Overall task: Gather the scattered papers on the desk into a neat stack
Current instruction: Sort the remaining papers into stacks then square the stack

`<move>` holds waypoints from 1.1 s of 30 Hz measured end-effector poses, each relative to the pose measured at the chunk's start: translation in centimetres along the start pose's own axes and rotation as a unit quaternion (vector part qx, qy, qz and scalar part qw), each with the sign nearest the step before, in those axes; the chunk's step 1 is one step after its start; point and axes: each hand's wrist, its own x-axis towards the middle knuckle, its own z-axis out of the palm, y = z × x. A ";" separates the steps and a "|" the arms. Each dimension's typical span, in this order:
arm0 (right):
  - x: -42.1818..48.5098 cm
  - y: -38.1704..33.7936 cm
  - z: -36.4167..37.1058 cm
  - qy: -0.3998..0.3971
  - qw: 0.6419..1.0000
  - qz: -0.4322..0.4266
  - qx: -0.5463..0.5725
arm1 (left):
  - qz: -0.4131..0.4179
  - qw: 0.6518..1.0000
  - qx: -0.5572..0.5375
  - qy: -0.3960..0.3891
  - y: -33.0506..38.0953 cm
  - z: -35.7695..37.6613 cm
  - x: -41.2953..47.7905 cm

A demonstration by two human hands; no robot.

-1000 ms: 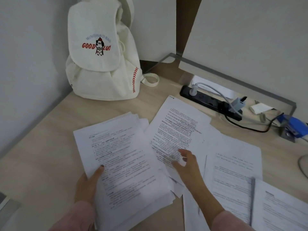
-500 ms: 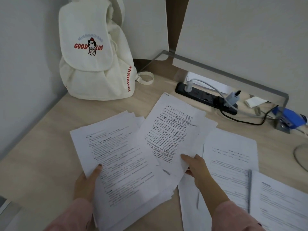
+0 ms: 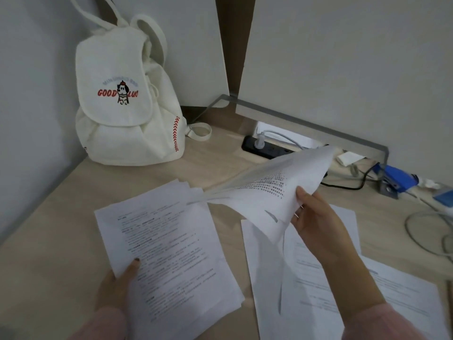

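Curling midair, a printed sheet (image 3: 264,192) is pinched by the right hand (image 3: 316,218); left hand (image 3: 117,288) grips the stack (image 3: 171,246).

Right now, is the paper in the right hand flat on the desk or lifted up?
Lifted up: the right hand pinches the sheet by its edge, and it curls above the desk.

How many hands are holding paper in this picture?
2. The left hand grips the stack at the lower left. The right hand pinches the lifted sheets above the desk, at centre right. Neither hand is hidden.
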 end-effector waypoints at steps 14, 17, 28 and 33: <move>-1.4 12.0 -1.6 -0.047 0.848 0.237 -0.472 | -0.038 0.994 -0.096 -0.022 0.5 -0.1 -0.8; -1.3 12.9 -0.9 -0.013 0.864 0.205 -0.459 | -0.021 0.997 -0.062 -0.029 -0.1 -0.2 -0.6; -0.6 10.4 -4.3 0.169 0.905 0.160 -0.356 | 0.005 0.997 -0.066 -0.030 -1.5 -0.4 0.8; -1.0 11.2 -4.3 0.089 0.907 0.196 -0.362 | 0.006 0.998 -0.061 -0.029 -1.7 -0.4 1.2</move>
